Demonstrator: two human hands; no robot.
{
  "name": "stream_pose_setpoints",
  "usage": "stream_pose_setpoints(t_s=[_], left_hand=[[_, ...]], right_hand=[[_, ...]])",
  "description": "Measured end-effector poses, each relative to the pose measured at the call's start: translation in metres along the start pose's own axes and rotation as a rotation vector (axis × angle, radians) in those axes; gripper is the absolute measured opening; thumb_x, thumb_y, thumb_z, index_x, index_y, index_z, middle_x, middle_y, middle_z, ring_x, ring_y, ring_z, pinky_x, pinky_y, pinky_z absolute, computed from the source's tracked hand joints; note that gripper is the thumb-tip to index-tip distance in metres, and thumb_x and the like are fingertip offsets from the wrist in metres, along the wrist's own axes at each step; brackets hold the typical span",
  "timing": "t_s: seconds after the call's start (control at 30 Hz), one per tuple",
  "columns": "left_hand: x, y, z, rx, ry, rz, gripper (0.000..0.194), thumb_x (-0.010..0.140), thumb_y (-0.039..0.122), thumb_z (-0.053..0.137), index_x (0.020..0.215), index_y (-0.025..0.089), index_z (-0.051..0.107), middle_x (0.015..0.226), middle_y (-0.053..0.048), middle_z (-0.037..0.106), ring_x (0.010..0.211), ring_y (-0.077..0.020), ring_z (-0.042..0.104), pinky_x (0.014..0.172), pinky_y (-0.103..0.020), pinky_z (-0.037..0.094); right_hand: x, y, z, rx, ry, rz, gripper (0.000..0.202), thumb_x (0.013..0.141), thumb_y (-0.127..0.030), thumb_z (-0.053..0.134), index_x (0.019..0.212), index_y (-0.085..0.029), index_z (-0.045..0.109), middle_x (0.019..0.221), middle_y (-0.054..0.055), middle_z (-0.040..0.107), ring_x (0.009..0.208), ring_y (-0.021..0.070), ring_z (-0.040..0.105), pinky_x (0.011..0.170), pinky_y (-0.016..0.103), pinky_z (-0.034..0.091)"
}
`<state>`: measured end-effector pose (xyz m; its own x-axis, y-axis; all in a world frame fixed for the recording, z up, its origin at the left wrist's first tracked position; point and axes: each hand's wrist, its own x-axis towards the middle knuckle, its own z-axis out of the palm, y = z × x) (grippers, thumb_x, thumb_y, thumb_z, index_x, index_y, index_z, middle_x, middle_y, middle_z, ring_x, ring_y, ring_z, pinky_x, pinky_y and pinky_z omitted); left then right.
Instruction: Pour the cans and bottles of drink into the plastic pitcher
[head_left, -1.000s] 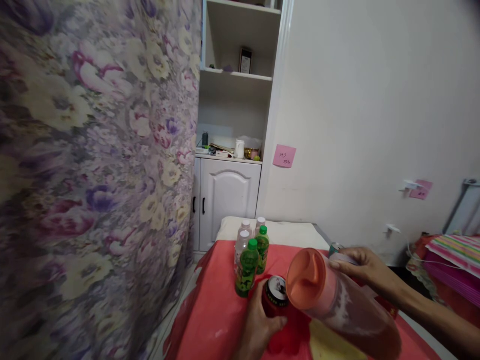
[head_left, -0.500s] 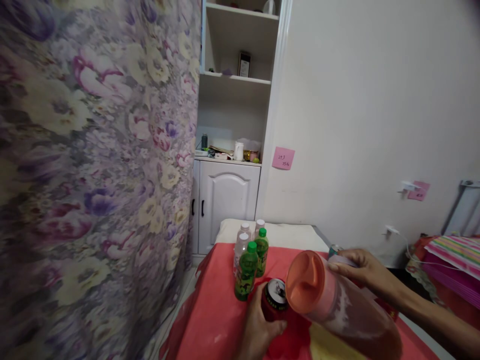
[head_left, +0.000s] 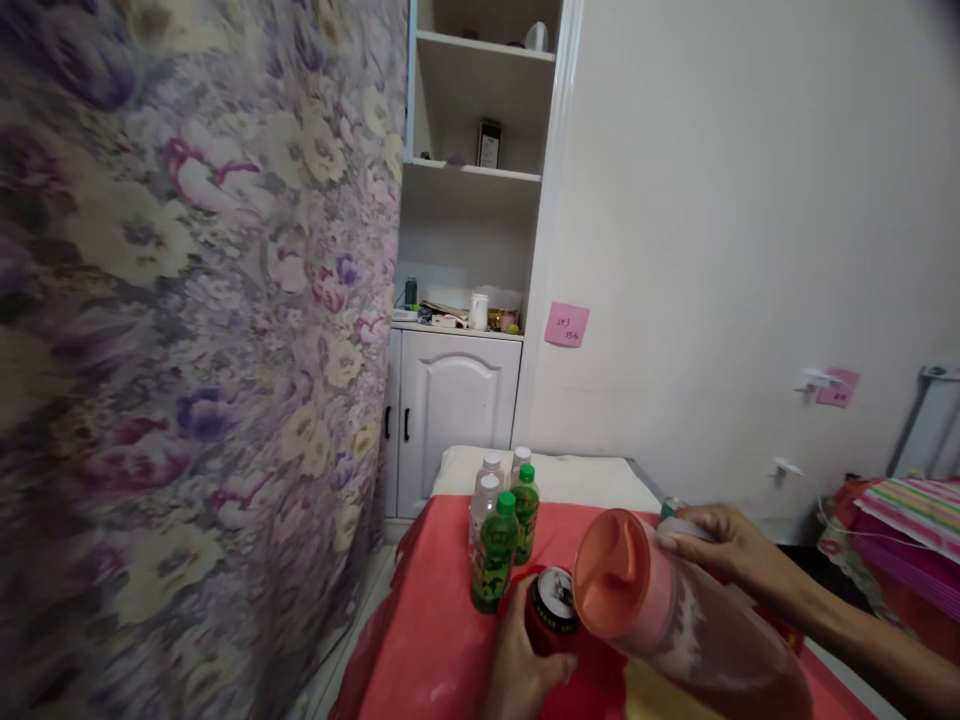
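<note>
My left hand (head_left: 521,655) is wrapped round a dark red drink can (head_left: 551,620) that stands upright with its silver top and pull tab facing up. In my right hand (head_left: 720,545) is the handle of a large clear pitcher (head_left: 697,630) with an orange lid. The pitcher is tilted, its lid towards the can and close to the can's rim. Whether anything flows between them I cannot tell. Just beyond my left hand stand two green bottles, the nearer bottle (head_left: 495,555) and the farther bottle (head_left: 526,510), beside several clear bottles with white caps (head_left: 484,510).
A red cloth (head_left: 420,600) covers the table. Behind my right hand, part of another can (head_left: 671,507) shows. A flowered curtain (head_left: 225,350) hangs at the left. Shelves with a cupboard (head_left: 461,410) stand at the back, beside a white wall (head_left: 712,250).
The view has tipped up slightly, so everything sits a little lower. Both hands keep their grip, and the pitcher stays tilted beside the can.
</note>
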<state>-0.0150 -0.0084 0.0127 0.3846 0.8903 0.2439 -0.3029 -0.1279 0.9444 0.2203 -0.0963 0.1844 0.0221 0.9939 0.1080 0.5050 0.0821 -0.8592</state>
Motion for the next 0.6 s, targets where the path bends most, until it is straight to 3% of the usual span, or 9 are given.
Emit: stream_pose_setpoints(t_s=[0.6], left_hand=[[0.0034, -0.009, -0.0013, 0.095, 0.049, -0.002, 0.075, 0.048, 0.005, 0.076, 0.12, 0.021, 0.064, 0.121, -0.008, 0.073, 0.122, -0.0346, 0.062, 0.106, -0.043, 0.048]], right_hand=[[-0.0001, 0.0078, -0.0031, -0.059, 0.022, -0.019, 0.055, 0.083, -0.065, 0.062, 0.061, -0.023, 0.035, 0.058, -0.006, 0.029, 0.056, 0.0103, 0.027, 0.052, 0.027, 0.022]])
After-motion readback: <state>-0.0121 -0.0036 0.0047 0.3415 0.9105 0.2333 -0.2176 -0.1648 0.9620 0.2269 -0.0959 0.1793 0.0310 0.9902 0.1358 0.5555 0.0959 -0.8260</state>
